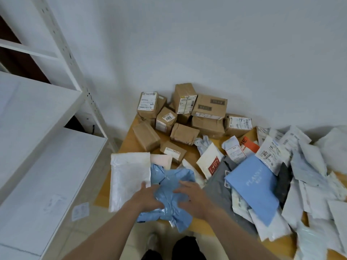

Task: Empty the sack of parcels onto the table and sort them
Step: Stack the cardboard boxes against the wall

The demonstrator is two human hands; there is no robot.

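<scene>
Setting: white-walled corner; wooden table [129, 145] set against the wall, white metal shelving [47, 128] to its left.

Landmark: crumpled blue plastic mailer [169, 186], lying at the near edge of the table, partly overhanging it.

Left hand [144, 198]: pressed on the left side of the blue mailer, fingers curled into the plastic, gripping it.

Right hand [191, 196]: on the right side of the same mailer, fingers spread and bent down over it, grasping it.

Left of the blue mailer, touching it: large white padded envelope [127, 177], flat on the table and overhanging the near edge.

Behind the blue mailer, against the wall: heap of brown cardboard boxes [184, 117], several with white labels, one marked 2007.

Just behind the blue mailer: small pale pink packet [161, 160].

Right of the blue mailer: grey bag [217, 188], with a flat light-blue envelope [253, 186] lying over it; a cream bag with a red square logo [210, 162] just beyond.

Further right of the blue mailer: loose spread of white plastic mailers [309, 184], overlapping, among them an orange one [248, 145] and a black one [284, 182].

Sack: not identifiable.
</scene>
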